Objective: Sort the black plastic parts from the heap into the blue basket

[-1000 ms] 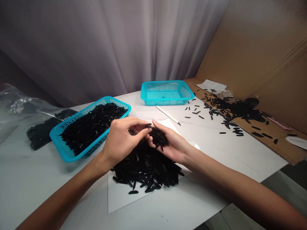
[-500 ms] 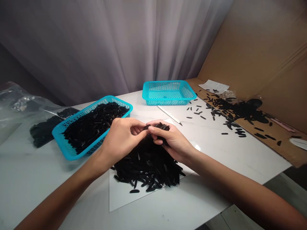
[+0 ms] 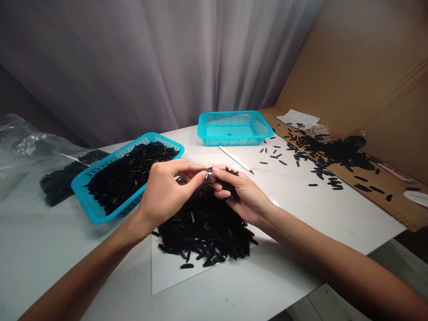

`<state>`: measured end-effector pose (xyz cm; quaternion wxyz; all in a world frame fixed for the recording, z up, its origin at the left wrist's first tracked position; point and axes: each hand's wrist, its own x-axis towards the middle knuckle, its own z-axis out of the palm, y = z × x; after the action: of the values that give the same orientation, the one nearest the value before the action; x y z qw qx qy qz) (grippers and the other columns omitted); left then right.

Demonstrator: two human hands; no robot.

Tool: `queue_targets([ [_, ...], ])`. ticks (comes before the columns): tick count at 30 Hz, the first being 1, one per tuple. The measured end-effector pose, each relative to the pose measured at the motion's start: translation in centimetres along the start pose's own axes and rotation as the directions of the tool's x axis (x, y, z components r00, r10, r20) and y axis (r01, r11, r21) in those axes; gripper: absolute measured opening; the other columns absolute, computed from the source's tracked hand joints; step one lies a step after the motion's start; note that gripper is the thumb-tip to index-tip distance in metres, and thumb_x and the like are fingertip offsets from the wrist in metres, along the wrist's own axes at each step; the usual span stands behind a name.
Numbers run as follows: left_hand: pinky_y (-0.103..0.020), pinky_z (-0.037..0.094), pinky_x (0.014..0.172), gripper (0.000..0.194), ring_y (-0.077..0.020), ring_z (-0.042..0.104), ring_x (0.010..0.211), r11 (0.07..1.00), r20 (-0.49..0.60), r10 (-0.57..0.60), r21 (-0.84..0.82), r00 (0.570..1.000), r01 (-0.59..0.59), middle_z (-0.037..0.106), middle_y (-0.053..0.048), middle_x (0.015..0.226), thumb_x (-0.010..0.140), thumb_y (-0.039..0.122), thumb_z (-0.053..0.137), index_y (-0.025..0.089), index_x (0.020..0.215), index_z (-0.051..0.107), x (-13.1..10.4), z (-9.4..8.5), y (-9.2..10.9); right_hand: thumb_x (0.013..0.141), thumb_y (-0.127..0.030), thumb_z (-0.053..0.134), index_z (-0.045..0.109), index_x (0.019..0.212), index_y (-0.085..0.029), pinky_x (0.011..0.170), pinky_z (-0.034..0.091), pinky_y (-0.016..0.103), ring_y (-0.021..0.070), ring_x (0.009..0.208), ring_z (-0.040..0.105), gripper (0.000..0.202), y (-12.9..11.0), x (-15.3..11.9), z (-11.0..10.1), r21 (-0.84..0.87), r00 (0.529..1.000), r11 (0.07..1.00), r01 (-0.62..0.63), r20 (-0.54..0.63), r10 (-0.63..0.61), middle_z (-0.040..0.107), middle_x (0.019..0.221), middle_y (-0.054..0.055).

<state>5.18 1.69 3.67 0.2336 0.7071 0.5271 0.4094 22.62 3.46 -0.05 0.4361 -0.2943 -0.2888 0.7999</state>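
Over a heap of small black strips (image 3: 207,227), my two hands meet. My left hand (image 3: 170,187) pinches one black strip (image 3: 207,170) between thumb and fingertips. The other end of that strip reaches the thumb of my right hand (image 3: 245,191). A bunch of black strips (image 3: 230,182) is wrapped in the fingers of my right hand. The heap rests on a white sheet (image 3: 163,276), partly hidden below my hands. Close to my left hand is a blue basket (image 3: 96,218) filled with black strips.
A second blue basket (image 3: 236,141) stands at the back. In front of it lies a white pen-like tool (image 3: 236,159) with a dark tip. Black pieces (image 3: 344,154) are scattered over cardboard (image 3: 404,220) at right. At left is a clear plastic bag (image 3: 36,138).
My hands have drawn slightly apart, my left hand moving a little left. A single strip now shows between my fingertips. The camera view has shifted slightly.
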Motion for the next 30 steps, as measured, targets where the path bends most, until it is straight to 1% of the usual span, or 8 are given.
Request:
queue_targets([
  [5, -0.027, 0.056, 0.076, 0.015, -0.0207, 0.073, 0.085, 0.990, -0.001, -0.086, -0.108, 0.996, 0.085, 0.079, -0.004, 0.092, 0.083, 0.032, 0.074, 0.021, 0.090, 0.082, 0.22, -0.04, -0.31, 0.073, -0.023, 0.084, 0.067, 0.077, -0.013, 0.045, 0.028, 0.012, 0.0036, 0.059, 0.041, 0.020, 0.03, 0.15, -0.10, 0.016, 1.000, 1.000, 0.005, -0.011, -0.004, 0.053, 0.073, -0.001],
  [11, -0.024, 0.057, 0.075, 0.015, -0.0174, 0.073, 0.081, 0.986, -0.026, -0.099, -0.137, 0.995, 0.095, 0.079, -0.003, 0.088, 0.080, 0.030, 0.077, 0.021, 0.091, 0.081, 0.50, -0.18, -0.27, 0.078, -0.023, 0.081, 0.071, 0.085, -0.013, 0.046, 0.030, 0.012, 0.0043, 0.060, 0.041, 0.016, 0.04, 0.15, -0.28, -0.027, 1.000, 0.999, 0.020, 0.017, -0.020, 0.052, 0.073, -0.001],
  [14, -0.022, 0.057, 0.074, 0.014, -0.0163, 0.073, 0.080, 0.982, 0.001, -0.118, -0.151, 0.993, 0.116, 0.079, -0.002, 0.087, 0.079, 0.029, 0.078, 0.020, 0.089, 0.081, 0.56, -0.30, -0.25, 0.078, -0.020, 0.080, 0.073, 0.092, -0.012, 0.046, 0.030, 0.012, 0.0043, 0.059, 0.040, 0.017, -0.04, 0.09, -0.28, -0.029, 1.000, 0.999, 0.015, 0.003, -0.015, 0.050, 0.071, -0.001],
  [16, -0.022, 0.057, 0.075, 0.014, -0.0165, 0.073, 0.080, 0.977, 0.021, -0.129, -0.171, 0.991, 0.131, 0.079, -0.003, 0.087, 0.079, 0.029, 0.078, 0.019, 0.088, 0.081, 0.56, -0.32, -0.34, 0.079, -0.019, 0.079, 0.073, 0.092, -0.012, 0.046, 0.029, 0.012, 0.0040, 0.059, 0.040, 0.016, -0.11, 0.08, -0.25, -0.021, 1.000, 1.000, 0.020, -0.005, -0.020, 0.051, 0.071, -0.001],
  [19, -0.023, 0.057, 0.077, 0.015, -0.0172, 0.073, 0.084, 0.971, 0.049, -0.111, -0.208, 0.993, 0.119, 0.079, -0.004, 0.091, 0.079, 0.028, 0.078, 0.018, 0.089, 0.080, 0.54, -0.23, -0.52, 0.079, -0.019, 0.079, 0.073, 0.092, -0.011, 0.045, 0.029, 0.013, 0.0039, 0.058, 0.040, 0.016, -0.19, 0.08, -0.23, -0.023, 1.000, 0.999, 0.029, 0.000, -0.029, 0.050, 0.070, -0.001],
  [22, -0.023, 0.056, 0.079, 0.015, -0.0166, 0.072, 0.086, 0.973, 0.045, -0.066, -0.220, 0.997, 0.074, 0.079, -0.003, 0.092, 0.079, 0.027, 0.079, 0.019, 0.091, 0.080, 0.53, -0.07, -0.60, 0.078, -0.020, 0.079, 0.073, 0.092, -0.011, 0.045, 0.028, 0.013, 0.0042, 0.059, 0.041, 0.018, -0.22, 0.05, -0.23, -0.033, 0.999, 0.999, 0.035, 0.010, -0.035, 0.051, 0.069, -0.001],
  [24, -0.022, 0.056, 0.079, 0.015, -0.0161, 0.072, 0.086, 0.970, 0.050, -0.062, -0.230, 0.997, 0.072, 0.079, -0.003, 0.092, 0.079, 0.027, 0.079, 0.019, 0.092, 0.080, 0.53, 0.02, -0.57, 0.078, -0.022, 0.079, 0.073, 0.089, -0.012, 0.045, 0.027, 0.014, 0.0039, 0.057, 0.040, 0.016, -0.21, 0.04, -0.23, -0.043, 0.999, 0.998, 0.041, 0.014, -0.040, 0.050, 0.068, -0.001],
  [30, -0.022, 0.055, 0.078, 0.019, -0.0175, 0.073, 0.087, 0.921, 0.145, -0.167, -0.331, 0.975, 0.207, 0.079, -0.003, 0.092, 0.079, 0.034, 0.079, 0.020, 0.093, 0.081, 0.60, 0.01, -0.63, 0.075, -0.026, 0.083, 0.070, 0.078, -0.014, 0.046, 0.026, 0.016, 0.0048, 0.057, 0.040, 0.018, -0.19, -0.01, -0.10, -0.094, 0.996, 0.991, 0.091, 0.014, -0.091, 0.050, 0.066, -0.002],
])
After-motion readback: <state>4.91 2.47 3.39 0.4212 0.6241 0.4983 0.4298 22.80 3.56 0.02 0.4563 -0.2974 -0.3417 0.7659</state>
